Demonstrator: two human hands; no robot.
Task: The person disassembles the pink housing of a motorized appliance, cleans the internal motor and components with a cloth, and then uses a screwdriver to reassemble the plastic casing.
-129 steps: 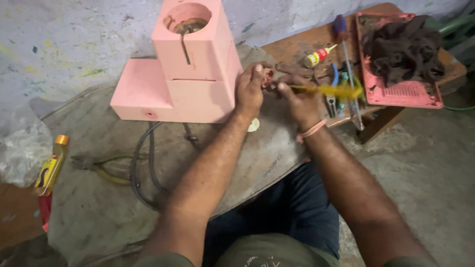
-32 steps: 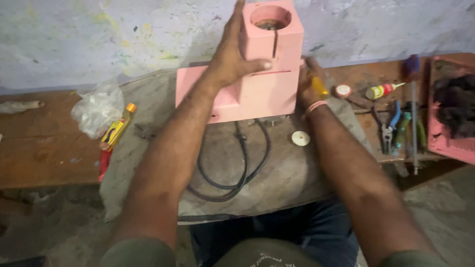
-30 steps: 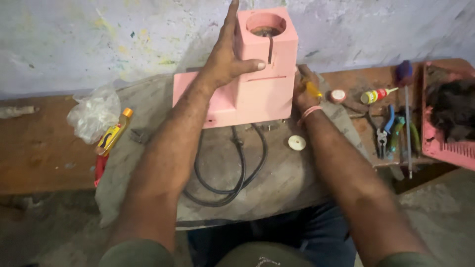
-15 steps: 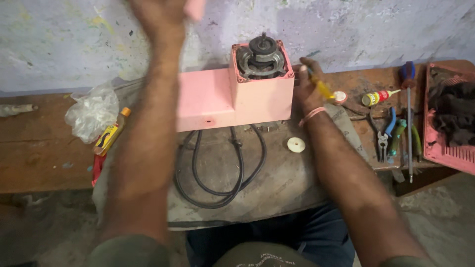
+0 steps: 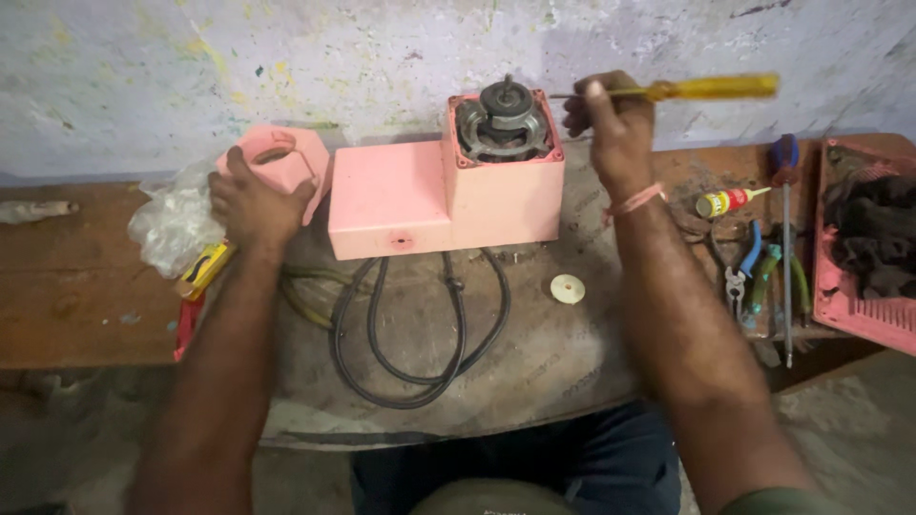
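Note:
A pink appliance body [image 5: 420, 195] stands on the bench with its motor [image 5: 505, 122] bared at the top of the taller block. My left hand [image 5: 250, 195] grips the pink top cover [image 5: 277, 162], set down to the left of the body. My right hand [image 5: 615, 129] holds a yellow-handled screwdriver [image 5: 701, 89] level, its shaft pointing left toward the motor. A black power cord [image 5: 420, 324] loops in front of the body. A small white round disc [image 5: 568, 288] lies on the cloth to the right of the cord.
Pliers and screwdrivers [image 5: 759, 257] lie at the right beside a pink tray [image 5: 840, 286] holding a dark rag. A clear plastic bag [image 5: 172, 224] and a yellow-red tool [image 5: 202, 272] lie at the left. A painted wall [image 5: 286, 57] rises behind the wooden bench [image 5: 67, 305].
My left hand lifted the pink top cover off the body and set it down at the left, baring the motor. My right hand rose with the screwdriver.

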